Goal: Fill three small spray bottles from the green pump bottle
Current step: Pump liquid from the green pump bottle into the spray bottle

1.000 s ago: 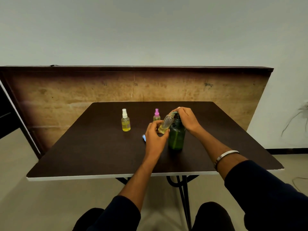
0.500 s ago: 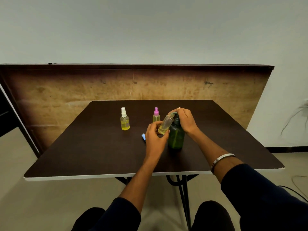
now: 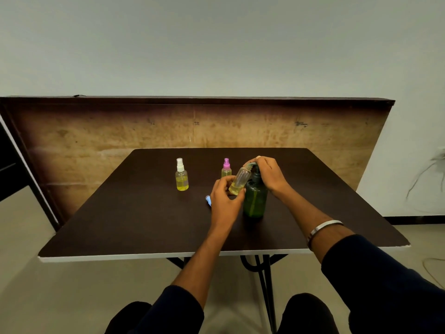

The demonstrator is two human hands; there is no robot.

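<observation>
The green pump bottle (image 3: 255,201) stands upright near the middle of the dark table (image 3: 120,225). My right hand (image 3: 269,174) lies over its pump head, fingers curled round it. My left hand (image 3: 224,203) holds an uncapped clear small bottle (image 3: 239,180) tilted, its mouth up at the pump spout; a little yellow liquid sits in its bottom. A white-capped spray bottle (image 3: 181,175) with yellow liquid stands to the left. A pink-capped spray bottle (image 3: 226,168) stands behind my left hand. A blue cap (image 3: 208,200) lies on the table, partly hidden by my left hand.
A worn wooden board (image 3: 96,131) leans upright behind the table's far edge. The table's white front edge (image 3: 144,256) runs just above my knees. A cable (image 3: 423,174) hangs on the wall at the right.
Both hands keep their grips at the pump spout. The camera view has drifted slightly; the bottles on the table stay put.
</observation>
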